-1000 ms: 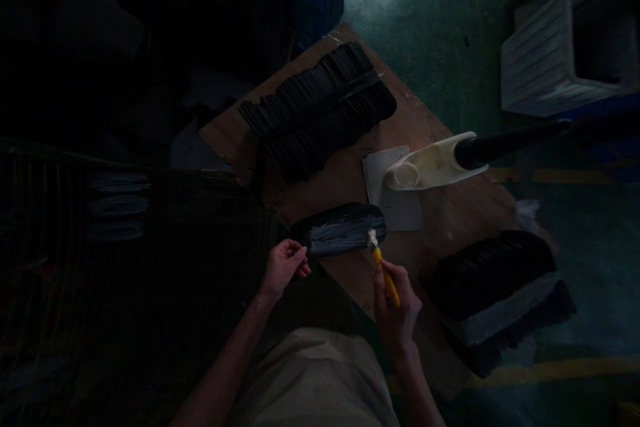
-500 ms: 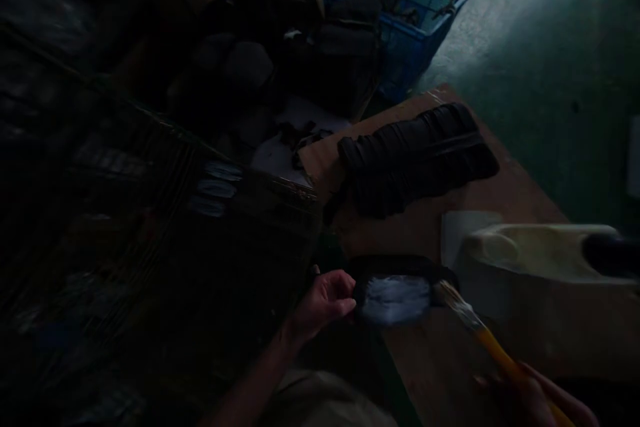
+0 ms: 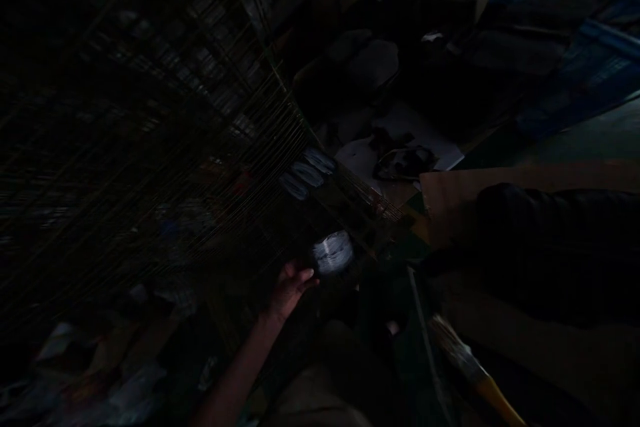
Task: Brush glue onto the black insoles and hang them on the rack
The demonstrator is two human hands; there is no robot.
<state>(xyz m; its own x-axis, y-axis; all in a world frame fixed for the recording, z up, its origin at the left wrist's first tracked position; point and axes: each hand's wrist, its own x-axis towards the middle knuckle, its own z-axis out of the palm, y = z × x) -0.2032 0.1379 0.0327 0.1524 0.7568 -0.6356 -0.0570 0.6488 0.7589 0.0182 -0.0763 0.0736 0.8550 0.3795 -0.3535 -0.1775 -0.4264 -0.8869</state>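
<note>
My left hand pinches the edge of a dark piece whose face is coated in whitish paste, held over a dark wire rack. Three similar pale-coated pieces lie side by side on the rack, just beyond it. At the lower right, a brush with a yellow handle and whitish bristles points up and left. The fingers of my right hand, on that side, do not show. The picture is very dark.
A brown board bearing a dark ribbed bundle is on the right. A blue crate stands at the upper right. White sheets and dark items lie beyond the rack.
The view has swung left. My left hand has carried the coated piece away from the board to the rack. The brush has stayed low on the right, and my right hand has left view.
</note>
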